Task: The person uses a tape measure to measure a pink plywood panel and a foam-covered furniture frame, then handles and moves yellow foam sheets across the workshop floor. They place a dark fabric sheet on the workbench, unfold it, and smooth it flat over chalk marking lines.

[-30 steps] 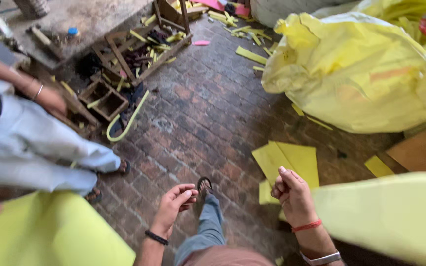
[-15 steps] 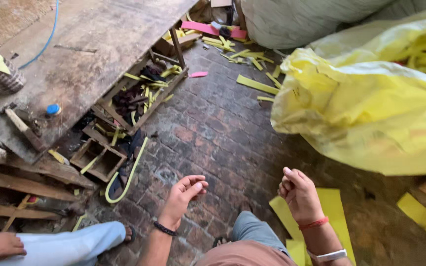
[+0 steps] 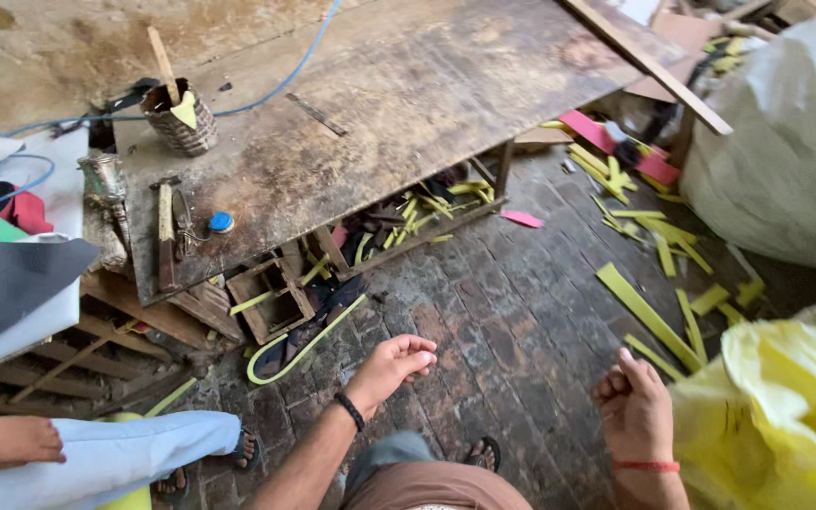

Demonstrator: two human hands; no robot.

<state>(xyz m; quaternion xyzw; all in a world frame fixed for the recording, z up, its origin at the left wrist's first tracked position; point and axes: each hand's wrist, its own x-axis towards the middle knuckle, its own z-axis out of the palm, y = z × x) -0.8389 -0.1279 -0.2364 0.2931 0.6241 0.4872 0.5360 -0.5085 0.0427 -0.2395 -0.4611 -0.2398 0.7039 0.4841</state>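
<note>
Two bare hands hang over a worn brick floor (image 3: pixel 512 312), dark and grimy, beside a low, stained wooden workbench (image 3: pixel 380 104). The left hand (image 3: pixel 391 364) has its palm up, fingers loosely curled and apart, gripping nothing; a black band circles its wrist. The right hand (image 3: pixel 633 408) is half closed, thumb raised, and also holds nothing; a red thread sits on its wrist. Nearest the right hand lies a large yellow plastic sack (image 3: pixel 786 416), crumpled, bulging, just beside the wrist. Nearest the left hand, on the floor by the bench edge, rests a dark sandal sole with yellow edging (image 3: pixel 299 342), lying flat, apart from the fingers. Yellow foam strips (image 3: pixel 649 316) are scattered across the bricks toward a white sack (image 3: pixel 786 161) at the right. Under the bench, small wooden crates (image 3: pixel 271 300) hold more offcuts. On the bench stand a woven pot (image 3: pixel 179 118) with a stick in it, a blue cable (image 3: pixel 285 80) and a blue cap (image 3: pixel 221 222). Another person's pale trouser leg (image 3: pixel 106 458) and hand (image 3: pixel 16 442) occupy the lower left.
</note>
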